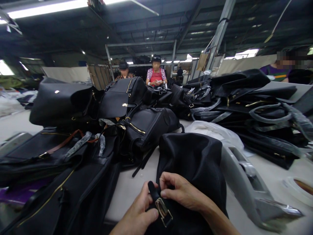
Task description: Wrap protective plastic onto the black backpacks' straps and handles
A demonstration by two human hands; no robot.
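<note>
A black bag (193, 156) lies in front of me on the pale table. Over its near part runs a short black strap (153, 190) with a gold-coloured metal buckle (163, 210). My left hand (143, 212) is closed on the strap from the left, its thumb beside the buckle and its fingers partly behind the strap. From the right, my right hand (182, 192) pinches with thumb and forefinger at the strap's edge, just above the buckle. What sits between those right fingertips is hidden.
Black bags (151, 127) with gold zips are heaped ahead and to the left. More bags (244, 107) with wrapped handles lie at right. A grey tape dispenser (246, 186), a tape roll (300, 189) and a clear plastic bag (212, 129) are nearby. Co-workers (156, 76) sit beyond.
</note>
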